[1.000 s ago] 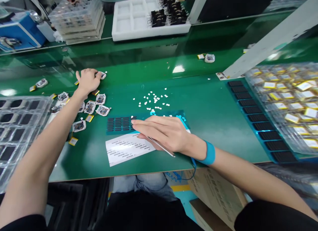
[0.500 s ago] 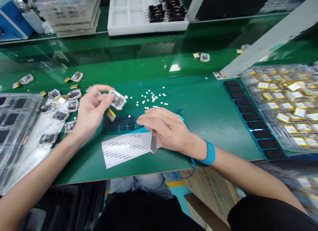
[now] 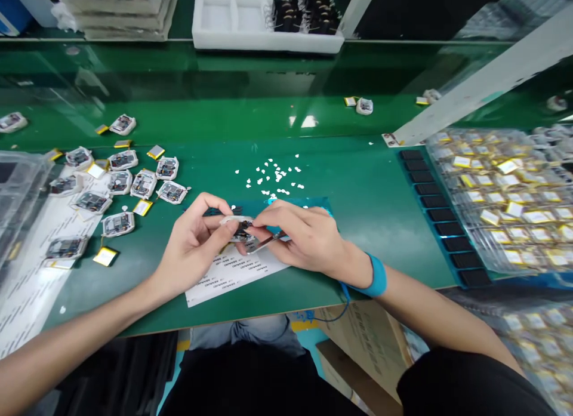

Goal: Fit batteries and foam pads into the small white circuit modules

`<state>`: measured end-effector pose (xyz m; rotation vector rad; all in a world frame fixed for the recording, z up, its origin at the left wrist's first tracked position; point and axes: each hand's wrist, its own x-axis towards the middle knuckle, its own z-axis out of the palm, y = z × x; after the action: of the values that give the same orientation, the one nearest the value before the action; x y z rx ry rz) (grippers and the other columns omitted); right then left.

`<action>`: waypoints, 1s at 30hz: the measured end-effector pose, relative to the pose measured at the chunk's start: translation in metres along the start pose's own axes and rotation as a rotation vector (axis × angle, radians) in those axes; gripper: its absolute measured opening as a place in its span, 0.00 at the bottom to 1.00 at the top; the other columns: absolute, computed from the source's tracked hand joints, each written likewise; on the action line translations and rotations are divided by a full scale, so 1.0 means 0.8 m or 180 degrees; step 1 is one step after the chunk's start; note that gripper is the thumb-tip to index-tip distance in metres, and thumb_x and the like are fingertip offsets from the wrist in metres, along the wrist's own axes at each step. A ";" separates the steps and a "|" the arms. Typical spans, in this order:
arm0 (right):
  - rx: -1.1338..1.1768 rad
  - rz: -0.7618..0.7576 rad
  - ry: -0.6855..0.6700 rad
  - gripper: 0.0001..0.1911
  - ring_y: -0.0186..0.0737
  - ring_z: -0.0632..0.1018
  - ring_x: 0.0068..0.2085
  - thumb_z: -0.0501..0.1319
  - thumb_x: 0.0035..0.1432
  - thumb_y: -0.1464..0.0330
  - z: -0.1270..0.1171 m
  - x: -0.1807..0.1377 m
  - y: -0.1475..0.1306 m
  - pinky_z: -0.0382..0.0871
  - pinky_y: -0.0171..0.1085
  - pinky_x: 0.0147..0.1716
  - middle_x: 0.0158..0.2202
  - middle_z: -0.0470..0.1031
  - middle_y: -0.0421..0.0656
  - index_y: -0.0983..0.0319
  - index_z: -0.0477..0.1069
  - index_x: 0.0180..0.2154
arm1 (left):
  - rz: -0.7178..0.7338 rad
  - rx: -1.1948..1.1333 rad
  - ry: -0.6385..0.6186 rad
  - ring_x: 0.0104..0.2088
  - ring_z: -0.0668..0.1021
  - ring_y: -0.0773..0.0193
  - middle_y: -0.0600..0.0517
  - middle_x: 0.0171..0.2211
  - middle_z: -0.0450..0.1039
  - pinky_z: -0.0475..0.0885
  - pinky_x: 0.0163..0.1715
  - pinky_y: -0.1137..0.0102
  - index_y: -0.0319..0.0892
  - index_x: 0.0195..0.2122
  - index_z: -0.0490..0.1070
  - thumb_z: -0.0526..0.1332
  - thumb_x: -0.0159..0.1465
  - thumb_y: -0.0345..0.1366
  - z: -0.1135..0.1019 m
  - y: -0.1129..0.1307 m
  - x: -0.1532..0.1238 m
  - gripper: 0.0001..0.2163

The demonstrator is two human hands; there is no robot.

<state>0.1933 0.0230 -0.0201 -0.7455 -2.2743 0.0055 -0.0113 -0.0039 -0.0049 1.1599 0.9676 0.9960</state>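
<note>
Over the front middle of the bench, my left hand [image 3: 199,234] pinches a small white-cased circuit board unit [image 3: 244,225] between thumb and fingers. Opposite it, my right hand [image 3: 304,231] is closed around a flat metal tool [image 3: 265,242], whose broad end lies against or just in front of the unit. The fingertips of both hands meet at the unit and hide part of it. Beneath the hands lie a printed white sheet [image 3: 233,276] and a blue-edged strip of black pads [image 3: 320,206], partly covered. A blue band [image 3: 378,275] circles my right wrist.
Several similar units [image 3: 144,183] with yellow-edged batteries [image 3: 105,256] lie at left beside a clear tray [image 3: 22,195]. Small white stickers [image 3: 278,176] are scattered ahead. At right are a strip of black pads [image 3: 450,229] and a tray of batteries [image 3: 496,198]. A slanted post [image 3: 447,94] rises there.
My left hand has brought the unit rightward and down to my right hand. The metal tool has swung from hanging downward to lying slantwise at the unit. The view has shifted slightly.
</note>
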 end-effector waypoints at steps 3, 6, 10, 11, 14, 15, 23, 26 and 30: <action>-0.0027 0.0049 -0.0082 0.05 0.26 0.76 0.27 0.61 0.69 0.66 0.000 0.000 0.000 0.57 0.30 0.19 0.33 0.80 0.36 0.61 0.71 0.41 | -0.0019 0.0084 0.0043 0.28 0.85 0.64 0.54 0.30 0.82 0.81 0.31 0.73 0.43 0.45 0.68 0.64 0.69 0.38 -0.001 0.000 -0.002 0.08; -0.0025 0.0021 -0.0079 0.06 0.27 0.76 0.28 0.61 0.69 0.66 0.002 0.001 -0.003 0.59 0.31 0.21 0.35 0.80 0.38 0.62 0.71 0.45 | 0.0061 0.0299 0.0107 0.30 0.85 0.64 0.52 0.33 0.83 0.82 0.34 0.72 0.42 0.47 0.74 0.62 0.70 0.37 -0.002 0.001 -0.004 0.07; -0.0090 -0.0036 -0.0066 0.07 0.27 0.77 0.29 0.61 0.69 0.68 0.004 -0.001 -0.008 0.61 0.31 0.21 0.36 0.81 0.38 0.63 0.72 0.46 | 0.0391 0.0771 0.0299 0.32 0.85 0.65 0.52 0.37 0.84 0.82 0.32 0.74 0.43 0.46 0.79 0.62 0.69 0.34 -0.001 -0.001 -0.006 0.08; -0.0154 -0.0049 -0.0084 0.06 0.27 0.77 0.29 0.61 0.68 0.68 0.004 -0.002 -0.009 0.61 0.32 0.21 0.36 0.81 0.38 0.63 0.72 0.45 | 0.0459 0.0883 0.0357 0.32 0.85 0.65 0.52 0.39 0.84 0.81 0.32 0.75 0.44 0.46 0.79 0.62 0.69 0.33 0.000 -0.002 -0.007 0.08; -0.0286 -0.0101 -0.0224 0.04 0.27 0.74 0.26 0.59 0.69 0.69 0.003 -0.003 -0.011 0.59 0.33 0.20 0.33 0.79 0.36 0.61 0.72 0.40 | 0.0596 0.1151 0.0486 0.31 0.85 0.66 0.53 0.39 0.85 0.81 0.30 0.75 0.44 0.44 0.80 0.62 0.68 0.32 0.002 -0.005 -0.011 0.07; -0.0264 -0.0095 -0.0284 0.06 0.27 0.73 0.25 0.59 0.69 0.69 0.002 -0.003 -0.011 0.58 0.34 0.19 0.32 0.79 0.36 0.61 0.73 0.39 | 0.0625 0.1230 0.0494 0.29 0.84 0.66 0.53 0.37 0.84 0.80 0.28 0.76 0.43 0.44 0.80 0.62 0.68 0.32 0.003 -0.005 -0.011 0.07; 0.1025 0.0340 -0.0331 0.09 0.34 0.78 0.40 0.55 0.69 0.75 -0.006 0.007 0.006 0.72 0.33 0.34 0.41 0.77 0.44 0.64 0.72 0.45 | 0.0699 0.1653 0.0487 0.25 0.84 0.66 0.54 0.32 0.82 0.80 0.27 0.75 0.42 0.41 0.77 0.63 0.67 0.32 -0.001 0.000 -0.011 0.03; 0.1141 0.0336 -0.0236 0.07 0.34 0.78 0.41 0.57 0.69 0.73 -0.010 0.011 0.007 0.74 0.35 0.38 0.41 0.77 0.44 0.64 0.73 0.44 | 0.0474 0.1310 0.0361 0.24 0.83 0.66 0.54 0.31 0.81 0.79 0.25 0.75 0.42 0.40 0.76 0.64 0.67 0.32 0.001 0.000 -0.010 0.02; 0.1223 0.0400 -0.0270 0.08 0.33 0.76 0.36 0.60 0.69 0.66 -0.010 0.012 0.007 0.73 0.34 0.34 0.37 0.77 0.44 0.65 0.73 0.43 | 0.0296 0.0904 0.0382 0.23 0.83 0.64 0.53 0.30 0.81 0.80 0.24 0.73 0.43 0.41 0.76 0.64 0.67 0.33 0.001 0.002 -0.008 0.03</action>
<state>0.1958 0.0308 -0.0087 -0.6888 -2.2075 0.5268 -0.0123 -0.0100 -0.0023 1.4030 1.1879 1.0343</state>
